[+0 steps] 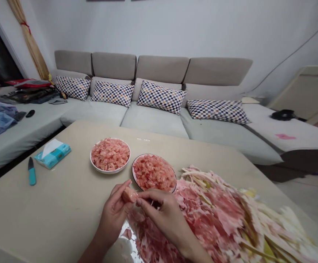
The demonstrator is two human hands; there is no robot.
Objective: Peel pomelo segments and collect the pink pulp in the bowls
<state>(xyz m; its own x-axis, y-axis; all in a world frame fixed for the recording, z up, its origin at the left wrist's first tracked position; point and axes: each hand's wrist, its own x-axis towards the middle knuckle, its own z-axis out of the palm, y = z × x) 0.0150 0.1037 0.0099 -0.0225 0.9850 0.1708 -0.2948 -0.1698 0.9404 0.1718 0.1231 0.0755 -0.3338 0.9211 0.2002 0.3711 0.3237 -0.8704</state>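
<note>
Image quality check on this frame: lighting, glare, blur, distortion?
Head view: dim, soft light; small reflections toward the far edge of the table, brighter glare beside the left hand. Head view: wide-angle look, with the curtain leaning at the edge; peel heap smeary at lower right; checked cushions still readable.

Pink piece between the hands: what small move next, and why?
I'd probably steady the pink piece with the left hand and gently draw the right hand away: the left fingers already cradle it, and the right thumb and fingertip meet at its edge.
</note>
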